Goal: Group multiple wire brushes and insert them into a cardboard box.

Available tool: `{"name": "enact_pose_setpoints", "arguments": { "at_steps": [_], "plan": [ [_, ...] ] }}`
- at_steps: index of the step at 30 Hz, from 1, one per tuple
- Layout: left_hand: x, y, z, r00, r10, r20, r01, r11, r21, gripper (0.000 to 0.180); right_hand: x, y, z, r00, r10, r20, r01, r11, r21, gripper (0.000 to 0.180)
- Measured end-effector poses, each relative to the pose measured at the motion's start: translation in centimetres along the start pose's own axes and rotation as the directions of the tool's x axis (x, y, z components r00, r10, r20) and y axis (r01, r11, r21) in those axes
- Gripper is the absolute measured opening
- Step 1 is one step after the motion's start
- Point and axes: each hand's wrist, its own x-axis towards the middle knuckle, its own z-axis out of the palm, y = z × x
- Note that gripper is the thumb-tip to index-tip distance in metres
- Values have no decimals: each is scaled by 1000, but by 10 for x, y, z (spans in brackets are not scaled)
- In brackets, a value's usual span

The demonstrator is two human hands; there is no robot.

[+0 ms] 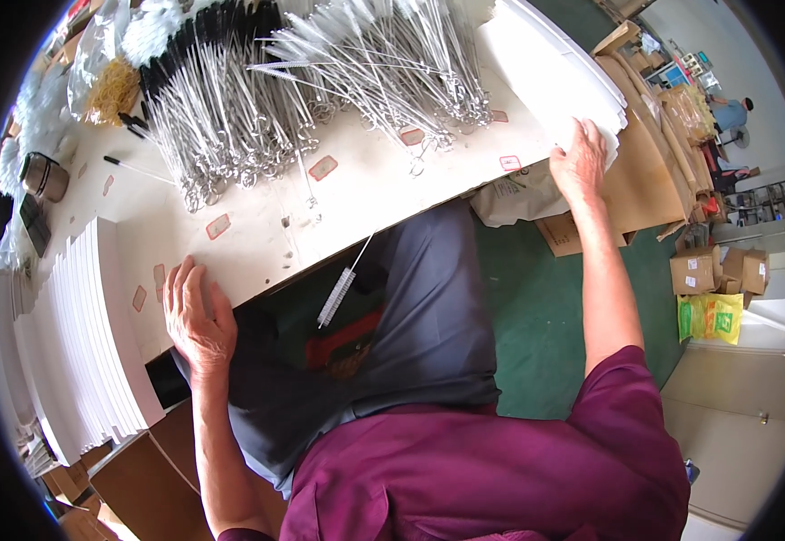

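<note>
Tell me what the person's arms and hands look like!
The left hand and right hand are bare: I see no gloves or watch. The forearms are bare too. The sleeves are short and deep purple, matching the shirt.

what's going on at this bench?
A person's right hand is on the edge of the white stack; whether it grips isn't clear. The left hand rests open at the table edge. Wire-handled brushes lie heaped beyond, and a single brush shows below the front edge.
</note>
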Motion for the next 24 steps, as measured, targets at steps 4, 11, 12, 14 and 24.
{"name": "enact_pose_setpoints", "arguments": {
  "at_steps": [4,11,12,14,24],
  "plan": [
    [0,0,0,1000,-2,3,2,1000,25,30,-3,30,-12,995,33,98,-21,993,-120,72],
    [-2,-2,1,1000,2,8,-2,999,49,30,-4,42,-5,997,-22,74,24,999,-33,57],
    [-2,-2,1,1000,1,9,-2,999,54,30,-4,42,-3,997,-24,72,26,999,-34,57],
    [-2,-2,2,1000,1,5,-1,999,50,30,-4,40,-1,998,-37,59,40,998,-56,51],
    [-3,-3,2,1000,7,-14,-6,999,37,29,-9,34,-19,998,-9,65,10,1000,-2,51]
  ]
}}
